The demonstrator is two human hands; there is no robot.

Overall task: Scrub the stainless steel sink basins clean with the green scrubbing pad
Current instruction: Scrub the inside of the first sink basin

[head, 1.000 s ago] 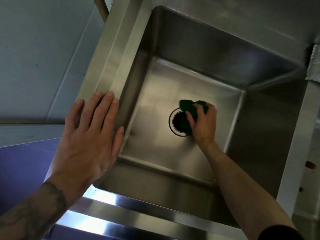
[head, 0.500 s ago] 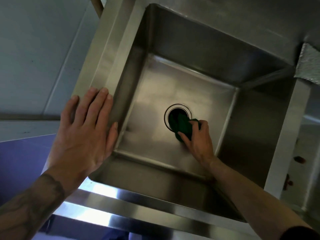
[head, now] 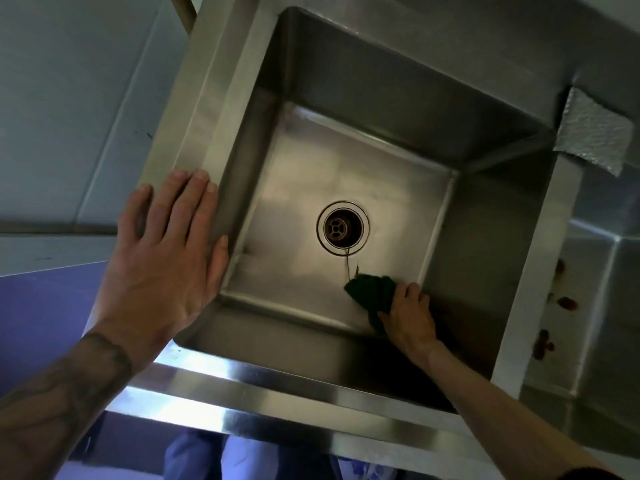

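A deep stainless steel sink basin (head: pixel 304 188) fills the middle of the view, with a round drain (head: pixel 343 227) in its floor. My right hand (head: pixel 408 315) reaches down inside and presses the green scrubbing pad (head: pixel 372 296) against the basin floor near the front right corner, below the drain. A thin dark streak runs from the drain toward the pad. My left hand (head: pixel 166 261) lies flat, fingers spread, on the sink's left rim, holding nothing.
A second basin (head: pixel 609 289) lies to the right, with reddish-brown stains (head: pixel 543 344) on its left wall. A grey cloth (head: pixel 592 133) drapes over the divider at the back right. The steel front edge (head: pixel 242 386) is near me. A pale wall stands at the left.
My right hand has dragged the pad from over the drain down toward the front right corner, uncovering the drain. My left hand has stayed on the rim.
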